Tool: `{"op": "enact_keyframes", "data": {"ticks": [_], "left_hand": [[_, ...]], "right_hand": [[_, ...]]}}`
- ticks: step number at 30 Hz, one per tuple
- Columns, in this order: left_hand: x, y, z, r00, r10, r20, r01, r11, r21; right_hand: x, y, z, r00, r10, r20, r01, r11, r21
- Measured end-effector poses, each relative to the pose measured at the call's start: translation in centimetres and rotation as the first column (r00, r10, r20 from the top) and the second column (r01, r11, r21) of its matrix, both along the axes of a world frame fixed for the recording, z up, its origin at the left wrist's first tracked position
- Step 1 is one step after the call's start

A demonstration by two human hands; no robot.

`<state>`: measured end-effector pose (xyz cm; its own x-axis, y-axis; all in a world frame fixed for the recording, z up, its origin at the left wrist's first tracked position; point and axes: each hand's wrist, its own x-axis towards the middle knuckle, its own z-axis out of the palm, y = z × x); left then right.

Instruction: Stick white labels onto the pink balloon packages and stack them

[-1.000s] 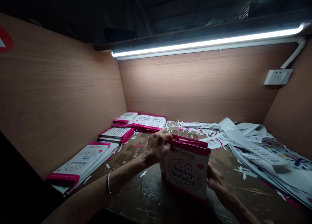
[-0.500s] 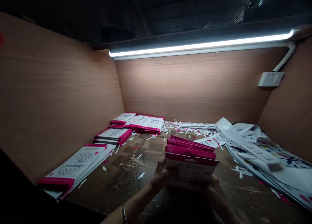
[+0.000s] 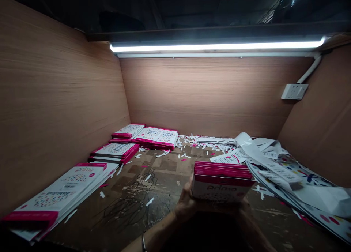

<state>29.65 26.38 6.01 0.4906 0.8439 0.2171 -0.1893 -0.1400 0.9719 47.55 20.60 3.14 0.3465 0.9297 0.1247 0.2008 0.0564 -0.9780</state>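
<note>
Bundle of packets (image 3: 223, 188), magenta-edged and white-faced, held between both hands at the front of the worktop (image 3: 167, 166), right of centre. Its front face bears the word "prima"; behind it, several magenta top edges stand in close, stepped layers, the whole tilted so that these edges face upward.

The left forearm enters from the lower edge and slants up to the right, a thin bracelet (image 3: 143, 241) at the wrist. The left hand (image 3: 186, 202) grips the bundle's left side, its fingers bent close against the edge, their tips partly hidden. The right forearm rises steeply from the lower right, in deep shadow. The right hand (image 3: 245, 210) closes on the lower right side; whether its fingers are spread or pressed together cannot be told.

A wood-panelled booth (image 3: 208, 91), lit by a tube lamp (image 3: 219, 46), encloses the worktop. Along its left wall lie a slanted front stack (image 3: 65, 190), its top packets overlapping, and a middle stack (image 3: 115, 149); rear stacks (image 3: 157, 135) lie side by side in the far left corner. White paper scraps (image 3: 212, 145) litter the back of the surface. At right, curled label strips (image 3: 257, 155) rest across flat dotted sheets (image 3: 329, 219). A socket plate (image 3: 294, 91) is fixed near the right corner, above these.
</note>
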Motion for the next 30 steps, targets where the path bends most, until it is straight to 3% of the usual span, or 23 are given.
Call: {"op": "enact_keyframes", "data": {"ticks": [3, 6, 10, 12, 14, 18, 22, 30], "left_hand": [[0.0, 0.7, -0.3, 0.998, -0.057, -0.003, 0.057, 0.998, -0.026], [0.2, 0.6, -0.6, 0.997, -0.018, 0.077, 0.027, 0.992, -0.12], [0.0, 0.0, -1.2, 0.993, 0.026, 0.119, -0.011, 0.992, -0.126], [-0.2, -0.2, -1.6, 0.993, 0.02, 0.115, -0.006, 0.993, -0.119], [-0.4, -0.3, -1.8, 0.995, 0.021, 0.099, -0.01, 0.993, -0.114], [-0.4, -0.3, -2.3, 0.993, -0.006, 0.115, 0.02, 0.992, -0.123], [-0.2, -0.3, -2.5, 0.992, -0.033, 0.12, 0.049, 0.99, -0.133], [-0.3, -0.1, -2.4, 0.988, -0.082, 0.128, 0.096, 0.989, -0.114]], "right_hand": [[-0.3, 0.1, 0.8, 0.999, 0.018, -0.045, -0.018, 1.0, 0.001], [-0.9, 0.1, 1.9, 0.996, 0.078, -0.051, -0.078, 0.997, 0.001], [-1.1, -0.2, 2.6, 0.989, 0.114, -0.099, -0.118, 0.992, -0.034], [-0.4, -0.6, 2.9, 0.992, 0.058, -0.109, -0.058, 0.998, 0.004], [0.8, -1.2, 3.6, 0.998, -0.023, -0.059, 0.031, 0.99, 0.14], [2.8, -2.3, 6.0, 0.984, -0.149, 0.097, 0.1, 0.916, 0.388], [2.7, -2.6, 7.7, 0.941, -0.263, 0.211, 0.152, 0.889, 0.431], [2.1, -2.2, 8.1, 0.937, -0.235, 0.257, 0.105, 0.894, 0.436]]}}
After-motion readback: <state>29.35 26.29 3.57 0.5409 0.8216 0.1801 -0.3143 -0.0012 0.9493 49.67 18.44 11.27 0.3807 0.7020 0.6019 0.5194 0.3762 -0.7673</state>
